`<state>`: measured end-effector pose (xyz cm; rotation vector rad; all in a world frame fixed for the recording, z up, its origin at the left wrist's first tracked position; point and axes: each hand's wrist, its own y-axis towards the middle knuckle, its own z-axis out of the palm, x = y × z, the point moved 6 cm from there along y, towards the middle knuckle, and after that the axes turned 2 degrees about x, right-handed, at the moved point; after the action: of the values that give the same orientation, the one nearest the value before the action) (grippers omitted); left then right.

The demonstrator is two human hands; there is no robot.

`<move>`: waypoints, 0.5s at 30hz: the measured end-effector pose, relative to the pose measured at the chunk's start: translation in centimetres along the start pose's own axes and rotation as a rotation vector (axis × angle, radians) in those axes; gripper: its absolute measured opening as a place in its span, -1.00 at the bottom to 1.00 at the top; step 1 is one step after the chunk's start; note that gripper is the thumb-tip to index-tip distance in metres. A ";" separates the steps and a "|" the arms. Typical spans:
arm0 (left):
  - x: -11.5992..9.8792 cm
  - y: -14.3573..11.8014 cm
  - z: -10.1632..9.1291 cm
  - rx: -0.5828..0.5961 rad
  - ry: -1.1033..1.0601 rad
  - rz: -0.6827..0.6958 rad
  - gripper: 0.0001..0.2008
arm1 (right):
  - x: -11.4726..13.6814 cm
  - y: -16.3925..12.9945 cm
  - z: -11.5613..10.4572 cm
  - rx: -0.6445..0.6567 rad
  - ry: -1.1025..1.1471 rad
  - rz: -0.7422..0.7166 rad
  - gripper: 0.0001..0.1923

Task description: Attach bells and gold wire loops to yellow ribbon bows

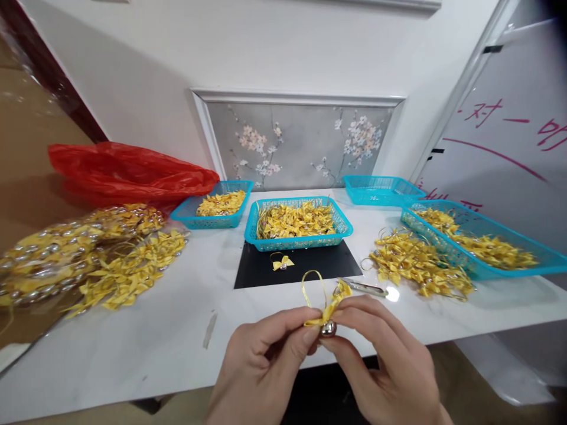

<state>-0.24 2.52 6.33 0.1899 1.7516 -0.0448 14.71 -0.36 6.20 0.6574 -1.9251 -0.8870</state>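
Yellow satin ribbon, tied as a bow [340, 293], was held between both hands over the near side of the counter [177, 354], in front of the black mat [319, 265]. The left hand [270, 366] had thumb and index finger pinched together at one end of the ribbon. The right hand [390, 354] had its fingers [358, 319] nearly closed about the bow, the index above and the thumb below a silvery ball [328, 329]; how hard they pressed, I could not tell. A thin looped cord [313, 272] stood up from the bow.

For neat work, a light pinch close to the middle seemed best, since squeezing the ribbon flat would probably have creased it. Keeping the ball centred and the cord clear of the fingers should have prevented twisting. A second bow [283, 263], lying on the mat below the blue basket [299, 243], offered a handy comparison. The metal tool [365, 287] just beyond the right hand could have snagged a dangling end.
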 end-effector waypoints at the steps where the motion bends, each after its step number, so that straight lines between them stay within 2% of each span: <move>1: -0.2 0.0 0.1 0.004 0.005 0.011 -0.88 | 0.0 -0.1 0.0 0.006 0.012 0.006 -0.65; 6: -0.9 0.1 0.6 0.031 0.003 0.051 -0.86 | -0.1 0.0 -0.3 0.033 0.060 0.031 -0.72; 10: -0.9 0.1 0.4 -0.001 0.030 0.062 -0.86 | -0.1 0.2 0.0 0.056 0.146 0.106 -0.78; 13: -0.7 0.1 0.2 -0.040 0.072 0.061 -0.86 | -0.8 -0.1 0.6 0.091 0.257 0.329 -0.89; 15: -0.5 0.1 0.0 -0.062 0.085 0.039 -0.86 | -1.4 -0.6 1.3 0.151 0.324 0.504 -0.82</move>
<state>-0.09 2.60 6.83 0.1833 1.8309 0.0464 14.29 0.69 4.54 0.3452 -1.7533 -0.3011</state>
